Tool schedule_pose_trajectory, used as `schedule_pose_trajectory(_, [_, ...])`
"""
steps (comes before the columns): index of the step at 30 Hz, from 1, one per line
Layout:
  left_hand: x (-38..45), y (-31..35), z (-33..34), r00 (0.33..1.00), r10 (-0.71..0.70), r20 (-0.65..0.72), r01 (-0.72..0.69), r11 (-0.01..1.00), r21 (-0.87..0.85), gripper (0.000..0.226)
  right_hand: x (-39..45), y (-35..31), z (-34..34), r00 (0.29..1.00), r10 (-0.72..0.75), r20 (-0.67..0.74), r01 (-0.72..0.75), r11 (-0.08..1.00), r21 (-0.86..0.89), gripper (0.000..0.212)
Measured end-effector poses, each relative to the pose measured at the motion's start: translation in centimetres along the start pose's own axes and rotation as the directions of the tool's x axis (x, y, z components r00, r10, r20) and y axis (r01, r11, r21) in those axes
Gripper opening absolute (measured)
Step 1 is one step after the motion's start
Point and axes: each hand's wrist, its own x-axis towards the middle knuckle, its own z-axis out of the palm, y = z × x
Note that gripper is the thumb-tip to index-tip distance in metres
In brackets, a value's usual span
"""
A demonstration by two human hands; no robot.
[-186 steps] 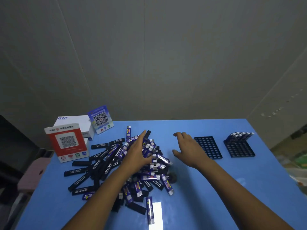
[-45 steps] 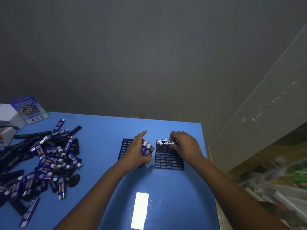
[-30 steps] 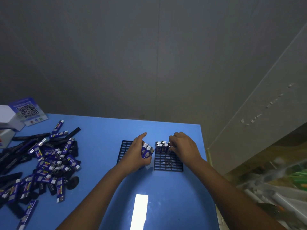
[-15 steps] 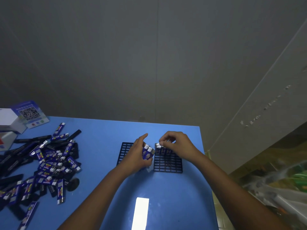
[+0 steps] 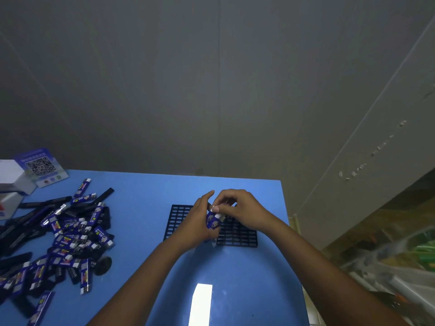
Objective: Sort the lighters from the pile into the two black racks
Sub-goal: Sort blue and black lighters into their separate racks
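The left hand (image 5: 197, 222) holds a bunch of blue lighters (image 5: 213, 221) over the two black racks (image 5: 237, 232); the right hand (image 5: 237, 208) pinches one lighter's top. The pile (image 5: 63, 234) lies left on the blue tabletop (image 5: 146, 208).

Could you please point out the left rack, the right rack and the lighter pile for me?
left rack (image 5: 179, 218): head view, bare grid cells.
right rack (image 5: 237, 234): head view, near grid rows.
lighter pile (image 5: 70, 241): head view, middle of the heap.
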Motion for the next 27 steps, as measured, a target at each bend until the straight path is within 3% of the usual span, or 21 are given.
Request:
schedule_pose_trajectory(14, [0.0, -0.5, -0.1, 0.999, -0.037, 0.014, 0.037, 0.999, 0.004, 0.101, -0.3, 0.6, -3.7, 0.973, 0.139, -0.183, -0.113, 0.983, 0.144, 0.006])
schedule_pose_trajectory(22, [0.3, -0.6, -0.2, 1.000, -0.019, 0.004, 0.019, 1.000, 0.022, 0.099, -1.0, 2.4, -5.0, 0.957, 0.162, -0.238, -0.141, 0.984, 0.105, 0.012])
schedule_pose_trajectory(27, [0.3, -0.6, -0.1, 1.000, -0.016, 0.007, 0.016, 0.999, 0.038, 0.098, -1.3, 3.4, -5.4, 0.966, 0.106, -0.238, -0.125, 0.990, -0.066, 0.013])
